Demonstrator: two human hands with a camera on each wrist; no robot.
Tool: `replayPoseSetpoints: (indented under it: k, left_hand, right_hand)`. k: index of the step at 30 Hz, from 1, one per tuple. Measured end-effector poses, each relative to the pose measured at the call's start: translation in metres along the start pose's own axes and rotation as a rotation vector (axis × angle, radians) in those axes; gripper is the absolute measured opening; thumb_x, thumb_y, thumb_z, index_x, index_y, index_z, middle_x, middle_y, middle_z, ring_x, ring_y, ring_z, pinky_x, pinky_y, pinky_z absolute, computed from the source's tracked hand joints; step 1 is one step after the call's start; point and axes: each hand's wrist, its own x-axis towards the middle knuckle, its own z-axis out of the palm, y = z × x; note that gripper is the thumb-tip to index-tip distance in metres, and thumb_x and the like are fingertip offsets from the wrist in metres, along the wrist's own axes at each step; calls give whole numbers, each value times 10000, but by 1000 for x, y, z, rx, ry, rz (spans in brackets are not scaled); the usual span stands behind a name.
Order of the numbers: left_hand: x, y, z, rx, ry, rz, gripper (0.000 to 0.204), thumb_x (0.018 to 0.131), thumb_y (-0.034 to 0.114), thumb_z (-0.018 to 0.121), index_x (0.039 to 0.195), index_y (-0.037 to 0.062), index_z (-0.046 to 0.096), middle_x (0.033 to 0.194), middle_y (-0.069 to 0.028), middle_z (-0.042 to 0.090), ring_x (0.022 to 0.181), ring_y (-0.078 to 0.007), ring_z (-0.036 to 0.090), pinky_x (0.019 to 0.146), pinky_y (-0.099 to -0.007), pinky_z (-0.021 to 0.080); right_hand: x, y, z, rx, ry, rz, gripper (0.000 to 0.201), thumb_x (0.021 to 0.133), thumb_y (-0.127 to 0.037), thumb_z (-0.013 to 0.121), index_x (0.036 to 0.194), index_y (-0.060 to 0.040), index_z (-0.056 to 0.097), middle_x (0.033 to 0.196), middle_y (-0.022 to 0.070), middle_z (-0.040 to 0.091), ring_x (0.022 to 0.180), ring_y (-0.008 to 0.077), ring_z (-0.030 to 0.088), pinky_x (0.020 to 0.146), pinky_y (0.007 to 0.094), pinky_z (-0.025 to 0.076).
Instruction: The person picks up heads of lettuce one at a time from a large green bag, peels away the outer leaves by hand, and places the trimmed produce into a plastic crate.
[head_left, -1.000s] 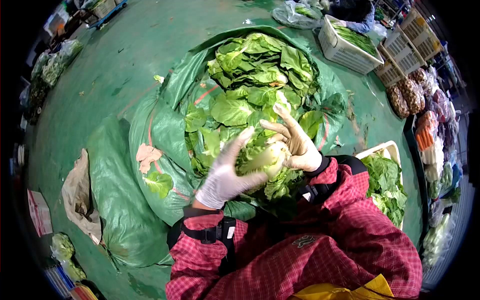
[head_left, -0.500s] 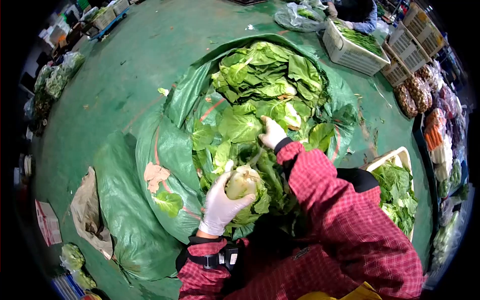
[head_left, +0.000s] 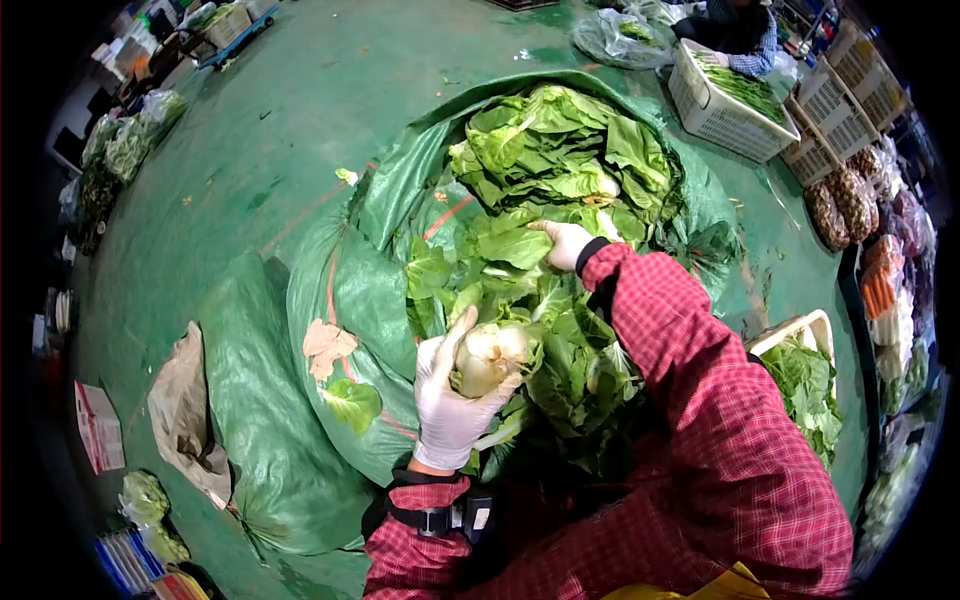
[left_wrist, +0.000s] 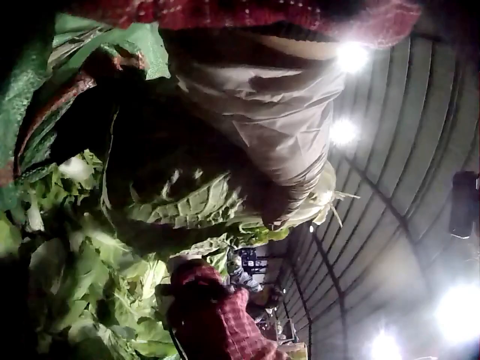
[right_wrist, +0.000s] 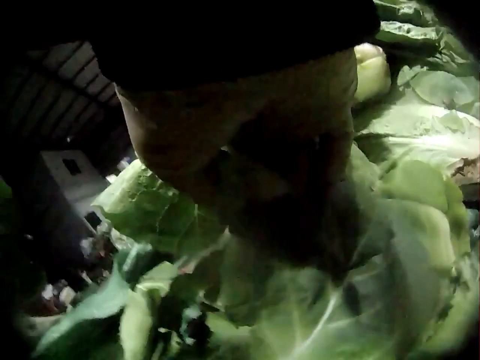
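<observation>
My gloved left hand (head_left: 445, 405) grips a leafy Chinese cabbage (head_left: 492, 357), thumb and fingers round its pale base. The cut white end faces up and its green leaves hang below. In the left wrist view, crinkled leaves (left_wrist: 195, 199) show under the glove. Farther forward, my gloved right hand (head_left: 568, 245) reaches over the heap, its fingertips at a loose green leaf (head_left: 512, 246). The right wrist view shows this hand (right_wrist: 247, 142) dark above a broad leaf (right_wrist: 322, 311); I cannot tell whether it pinches that leaf.
A big green sack (head_left: 375, 305) lies spread round the leaf heap (head_left: 560, 140). Another green sack (head_left: 265, 420) is at left. A white crate (head_left: 825, 330) with greens stands by my right side. Beyond sits a crate of long greens (head_left: 715, 110) beside another person (head_left: 750, 55).
The hands, earlier close together at the cabbage, have parted. My right hand moved forward over the heap. My left hand keeps the cabbage, now with its base turned upward.
</observation>
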Motion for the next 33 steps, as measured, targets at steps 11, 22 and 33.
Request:
replayPoseSetpoints:
  k: [11, 22, 33]
  left_hand:
    - [-4, 5, -47, 238, 222, -112, 680, 611, 140, 874, 1239, 42, 634, 1084, -98, 585, 1005, -263, 598, 924, -380, 489]
    - [8, -21, -37, 296, 175, -48, 711, 612, 152, 879, 1271, 77, 622, 1164, -107, 526, 1139, -289, 529, 978, -402, 458]
    - [-3, -4, -43, 396, -46, 64, 755, 580, 200, 874, 1285, 107, 621, 1283, -118, 567, 1230, -295, 513, 1093, -445, 341]
  right_hand:
    - [-76, -66, 19, 394, -590, -187, 989, 765, -152, 768, 1571, -133, 195, 1458, 196, 442, 1246, 333, 519, 1021, 412, 450]
    - [-16, -24, 70, 98, -72, 312, 1117, 705, -341, 808, 1584, -148, 147, 1524, 323, 314, 1391, 401, 397, 1137, 372, 358]
    - [-67, 30, -11, 101, 477, 164, 1004, 730, -317, 812, 1535, -54, 273, 1471, 290, 398, 1278, 403, 473, 1082, 407, 397]
